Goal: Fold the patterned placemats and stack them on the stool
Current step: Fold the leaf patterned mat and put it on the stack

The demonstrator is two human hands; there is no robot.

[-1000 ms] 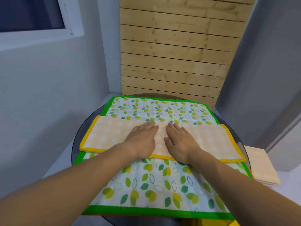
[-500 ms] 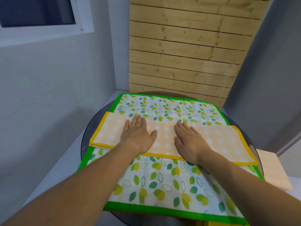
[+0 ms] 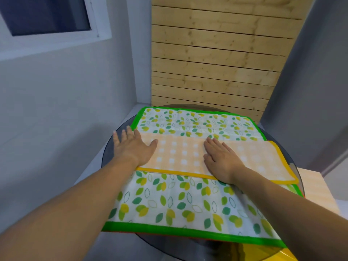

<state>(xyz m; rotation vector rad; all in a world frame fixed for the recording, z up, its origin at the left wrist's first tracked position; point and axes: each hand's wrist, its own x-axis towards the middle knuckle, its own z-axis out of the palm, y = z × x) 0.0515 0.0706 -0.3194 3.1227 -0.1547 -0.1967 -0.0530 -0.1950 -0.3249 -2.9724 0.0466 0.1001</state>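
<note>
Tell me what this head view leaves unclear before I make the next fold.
- Left end of the orange checked placemat with yellow border: head view, covered by the left hand.
- Pale orange stack at right: head view, partly behind the rim of the round dark glass table; layer count unclear.
- Yellow object under the table: head view, cut off by the bottom edge.
</note>
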